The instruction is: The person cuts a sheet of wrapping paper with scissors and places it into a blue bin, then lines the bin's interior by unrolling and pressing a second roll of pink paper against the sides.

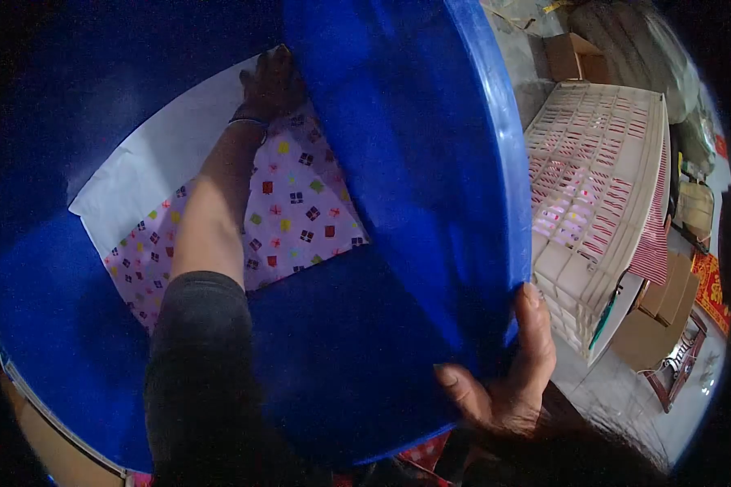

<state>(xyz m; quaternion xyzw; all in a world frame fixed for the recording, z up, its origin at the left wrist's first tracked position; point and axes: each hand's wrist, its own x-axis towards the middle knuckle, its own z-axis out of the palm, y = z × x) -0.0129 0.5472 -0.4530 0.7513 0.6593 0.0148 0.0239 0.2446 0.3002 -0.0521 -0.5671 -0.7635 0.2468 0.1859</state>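
Observation:
A large blue plastic tub is tipped so that its inside faces me. Inside it lies a folded cloth, pale pink with small gift-box prints and a plain white band along its far side. My left hand reaches deep into the tub, fingers spread and lying on the cloth's far end, in shadow. A thin bracelet circles that wrist. At the lower right, my right hand grips the tub's rim, thumb on the inner side and a finger along the outside.
To the right stands a cream plastic basket, with red-striped and pink fabric showing through its slats. Cardboard boxes, a brown frame-like piece and a red printed sheet lie beyond. Large wrapped bundles stand at the back.

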